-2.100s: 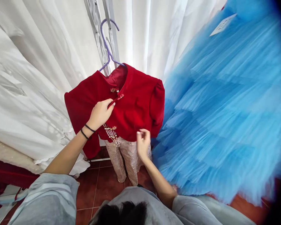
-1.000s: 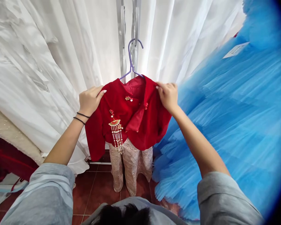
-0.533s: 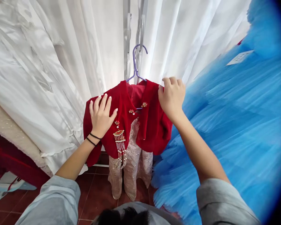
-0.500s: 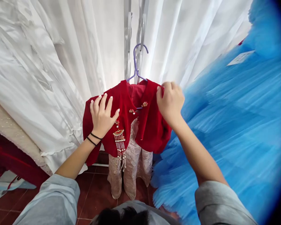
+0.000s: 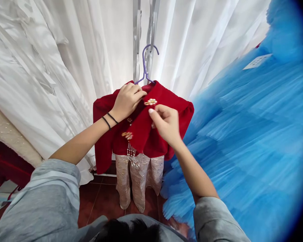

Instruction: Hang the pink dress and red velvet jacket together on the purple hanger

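Observation:
A red velvet jacket (image 5: 176, 97) with gold and pearl flower clasps hangs from a purple hanger (image 5: 144, 60). At the neckline, my left hand (image 5: 128, 101) has its fingers bent around the jacket's edge by the collar. My right hand (image 5: 168, 122) is closed on the jacket's front panel, just below the upper flower clasp (image 5: 151, 101). That panel lies across the other one, covering much of a beaded tassel (image 5: 131, 151). Beneath the hem hangs a pale, shiny patterned skirt or trousers (image 5: 140, 178); which one I cannot tell.
A full blue tulle dress (image 5: 242, 134) with a white tag (image 5: 257, 62) fills the right side. White garments (image 5: 40, 84) hang at left. Behind the hanger stands a grey metal rack post (image 5: 154, 20) before white curtains (image 5: 187, 33). The floor has reddish tiles (image 5: 101, 205).
Both hands have moved inward from the jacket's shoulders to its front opening. The right front panel is now drawn leftward over the other, and the tassel is partly covered.

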`<state>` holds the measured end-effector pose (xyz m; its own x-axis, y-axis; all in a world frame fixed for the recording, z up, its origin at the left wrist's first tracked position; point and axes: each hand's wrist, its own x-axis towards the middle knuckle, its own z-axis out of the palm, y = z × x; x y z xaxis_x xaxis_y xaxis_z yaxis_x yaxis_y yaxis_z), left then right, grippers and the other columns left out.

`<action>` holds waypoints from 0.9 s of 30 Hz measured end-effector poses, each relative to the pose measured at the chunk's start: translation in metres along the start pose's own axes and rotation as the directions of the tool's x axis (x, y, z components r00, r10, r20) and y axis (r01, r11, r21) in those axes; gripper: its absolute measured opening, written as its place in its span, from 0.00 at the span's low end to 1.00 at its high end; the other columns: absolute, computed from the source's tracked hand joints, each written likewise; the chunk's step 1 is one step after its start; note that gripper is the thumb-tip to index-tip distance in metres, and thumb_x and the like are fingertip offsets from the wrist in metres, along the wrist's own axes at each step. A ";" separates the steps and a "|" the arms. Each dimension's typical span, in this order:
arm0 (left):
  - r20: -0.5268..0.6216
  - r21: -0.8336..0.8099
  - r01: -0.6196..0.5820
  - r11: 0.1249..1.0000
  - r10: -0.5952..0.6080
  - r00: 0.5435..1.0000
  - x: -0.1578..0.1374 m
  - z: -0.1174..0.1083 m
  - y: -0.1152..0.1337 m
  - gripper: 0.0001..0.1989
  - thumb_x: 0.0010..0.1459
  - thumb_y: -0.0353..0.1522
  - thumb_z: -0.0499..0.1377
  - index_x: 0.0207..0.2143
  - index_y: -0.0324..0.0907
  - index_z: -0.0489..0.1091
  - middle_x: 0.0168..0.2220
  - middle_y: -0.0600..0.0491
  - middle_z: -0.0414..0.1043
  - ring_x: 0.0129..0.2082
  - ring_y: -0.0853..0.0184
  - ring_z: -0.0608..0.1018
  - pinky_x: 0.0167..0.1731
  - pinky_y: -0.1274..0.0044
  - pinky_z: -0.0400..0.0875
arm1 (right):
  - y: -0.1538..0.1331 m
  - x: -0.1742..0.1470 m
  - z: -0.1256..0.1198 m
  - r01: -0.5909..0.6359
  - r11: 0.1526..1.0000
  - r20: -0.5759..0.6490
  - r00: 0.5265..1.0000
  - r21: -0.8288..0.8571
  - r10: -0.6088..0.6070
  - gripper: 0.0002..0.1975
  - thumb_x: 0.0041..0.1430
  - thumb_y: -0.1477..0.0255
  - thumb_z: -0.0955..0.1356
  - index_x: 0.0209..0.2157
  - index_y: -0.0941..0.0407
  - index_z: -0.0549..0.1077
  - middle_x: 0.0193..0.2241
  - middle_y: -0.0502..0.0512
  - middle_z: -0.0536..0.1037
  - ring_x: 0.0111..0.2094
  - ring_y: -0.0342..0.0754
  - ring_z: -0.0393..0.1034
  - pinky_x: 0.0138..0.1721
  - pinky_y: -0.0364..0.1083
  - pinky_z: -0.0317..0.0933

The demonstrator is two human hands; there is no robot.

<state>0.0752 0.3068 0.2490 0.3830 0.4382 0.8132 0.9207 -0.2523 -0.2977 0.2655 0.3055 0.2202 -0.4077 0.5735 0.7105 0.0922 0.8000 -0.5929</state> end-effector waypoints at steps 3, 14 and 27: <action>0.127 -0.045 -0.033 0.998 0.039 0.991 -0.008 0.009 0.000 0.14 0.65 0.27 0.49 0.36 0.40 0.75 0.38 0.47 0.73 0.43 0.59 0.71 0.46 0.63 0.68 | 0.025 -0.007 0.043 -0.100 0.980 0.141 0.982 -0.171 0.125 0.09 0.64 0.69 0.63 0.31 0.58 0.67 0.25 0.52 0.73 0.28 0.45 0.67 0.33 0.43 0.61; -0.286 -0.132 0.449 0.884 -0.467 0.837 -0.124 0.034 0.057 0.18 0.59 0.35 0.57 0.50 0.39 0.72 0.53 0.38 0.69 0.58 0.52 0.68 0.62 0.57 0.59 | 0.074 -0.052 0.046 -0.010 0.757 -0.026 1.000 -0.654 -0.009 0.53 0.53 0.54 0.71 0.70 0.62 0.44 0.71 0.73 0.35 0.71 0.69 0.28 0.66 0.71 0.36; -0.327 0.032 0.720 0.693 -0.673 0.663 -0.122 -0.040 -0.062 0.20 0.54 0.24 0.54 0.47 0.39 0.77 0.46 0.40 0.73 0.52 0.52 0.72 0.59 0.61 0.58 | 0.127 0.040 -0.088 -0.164 0.823 -0.399 0.913 -0.543 -0.081 0.25 0.55 0.78 0.57 0.52 0.57 0.74 0.52 0.62 0.76 0.56 0.55 0.67 0.64 0.63 0.50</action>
<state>-0.0316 0.2345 0.1888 -0.3904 0.1780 0.9033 0.9165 0.1680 0.3630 0.3408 0.4457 0.2064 -0.0171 0.5292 0.8483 0.6363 0.6602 -0.3991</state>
